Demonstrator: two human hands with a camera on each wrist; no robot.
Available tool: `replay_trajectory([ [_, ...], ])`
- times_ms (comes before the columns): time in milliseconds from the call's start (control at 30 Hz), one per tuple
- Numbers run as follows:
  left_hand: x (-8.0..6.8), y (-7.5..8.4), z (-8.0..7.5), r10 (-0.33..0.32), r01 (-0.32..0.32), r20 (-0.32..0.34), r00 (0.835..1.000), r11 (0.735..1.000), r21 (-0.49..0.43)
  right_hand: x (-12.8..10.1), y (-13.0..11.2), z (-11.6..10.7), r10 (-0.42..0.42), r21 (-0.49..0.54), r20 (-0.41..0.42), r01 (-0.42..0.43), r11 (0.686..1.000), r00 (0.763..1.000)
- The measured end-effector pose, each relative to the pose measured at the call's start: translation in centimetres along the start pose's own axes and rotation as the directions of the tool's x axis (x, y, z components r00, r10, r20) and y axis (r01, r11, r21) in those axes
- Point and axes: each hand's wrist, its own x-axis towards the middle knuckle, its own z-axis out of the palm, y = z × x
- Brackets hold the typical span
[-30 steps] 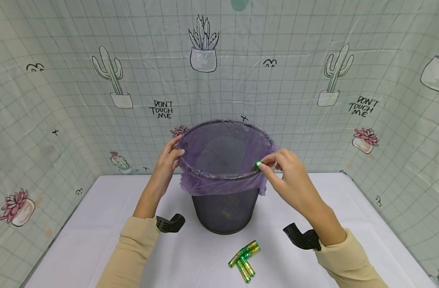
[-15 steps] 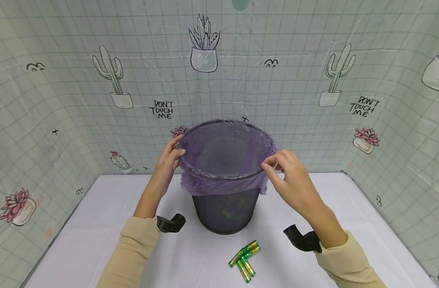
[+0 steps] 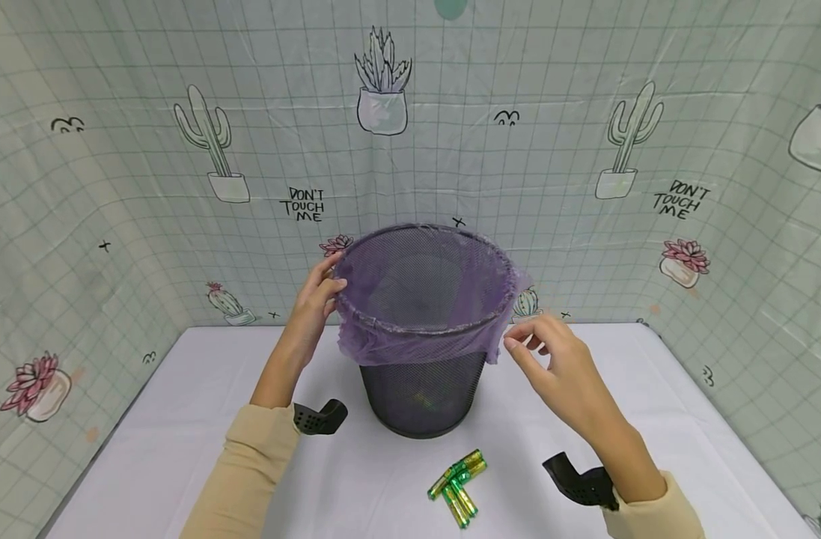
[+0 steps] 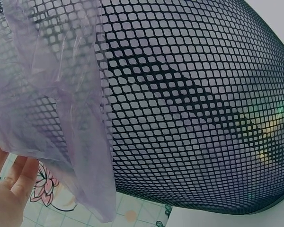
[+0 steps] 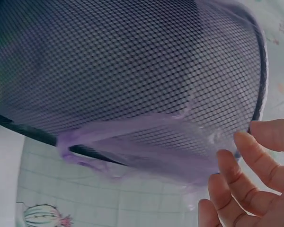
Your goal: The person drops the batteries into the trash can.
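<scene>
A black mesh wastebasket (image 3: 420, 400) stands upright on the table, with a thin purple bin liner (image 3: 410, 348) folded down over its rim. My left hand (image 3: 309, 307) holds the basket's left rim, thumb over the edge and fingers outside; in the left wrist view its fingers (image 4: 20, 177) lie against the liner. To the right of the basket, my right hand (image 3: 561, 367) is in the air with loosely bent fingers and nothing in them. Several green-and-gold batteries (image 3: 459, 486) lie on the table in front. Through the mesh, green and yellow shapes (image 4: 270, 127) show near the basket's bottom.
The table has a white cover (image 3: 356, 486). Behind and on both sides hangs a grid-patterned curtain (image 3: 545, 45) printed with cacti, close to the basket's back. A black wrist mount (image 3: 578, 483) juts inward from the right forearm, another mount (image 3: 320, 417) from the left.
A second ago my right hand pinched a battery over the right rim. It let the battery drop into the basket, then moved down and right, away from the rim. The left hand stayed put.
</scene>
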Motion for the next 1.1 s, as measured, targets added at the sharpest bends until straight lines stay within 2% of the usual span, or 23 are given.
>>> replay_trajectory([
  [200, 0.0, 0.0, 0.0, -0.002, 0.002, -0.001, 1.000, 1.000, 0.008, -2.2, 1.3, 1.4, 0.063, 0.016, 0.057, -0.064, 0.998, 0.996],
  [367, 0.0, 0.0, 0.0, -0.007, 0.007, -0.003, 1.000, 1.000, 0.011, -3.9, 2.4, 2.7, 0.146, 0.032, 0.118, -0.151, 0.988, 0.982],
  [667, -0.1, 0.0, 0.0, 0.000, 0.000, 0.005, 1.000, 1.000, -0.001, -6.3, 4.0, 4.8, 0.277, 0.038, 0.200, -0.290, 0.956, 0.940],
  [867, -0.2, 0.0, 0.0, 0.004, -0.004, 0.005, 1.000, 1.000, -0.001, -7.6, 4.9, 6.2, 0.353, 0.055, 0.271, -0.380, 0.923, 0.896],
  [967, -0.2, 0.0, 0.1, 0.006, -0.006, 0.003, 1.000, 1.000, -0.004, -8.2, 5.2, 6.6, 0.364, 0.078, 0.318, -0.407, 0.910, 0.875],
  [1100, -0.2, 0.1, 0.2, 0.010, -0.010, 0.001, 1.000, 1.000, -0.013, -8.9, 6.0, 7.2, 0.334, 0.106, 0.384, -0.400, 0.910, 0.861],
])
